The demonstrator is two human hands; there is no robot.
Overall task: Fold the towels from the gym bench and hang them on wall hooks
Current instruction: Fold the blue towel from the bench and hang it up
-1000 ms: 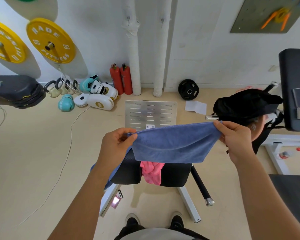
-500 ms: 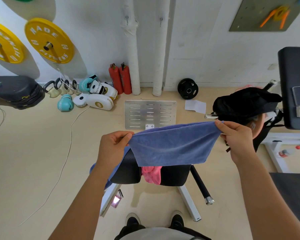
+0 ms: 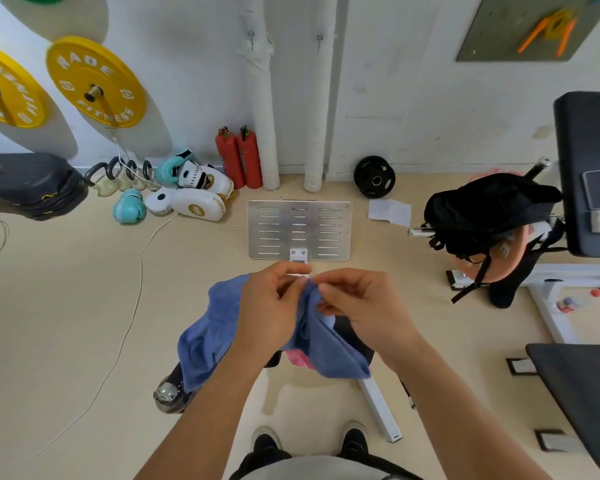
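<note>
Left hand (image 3: 269,308) and right hand (image 3: 359,306) side by side, both pinching the top edge of blue towel (image 3: 205,337), held up; folds hanging below the grip, covering pink towel (image 3: 300,358) on gym bench (image 3: 352,332).

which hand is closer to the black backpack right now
Right. The right hand pinches the blue towel at centre, on the side toward the black backpack; the left hand sits just beyond it, farther away.

blue towel (image 3: 208,337) folded, hanging (pink towel (image 3: 300,359) beneath)
</note>
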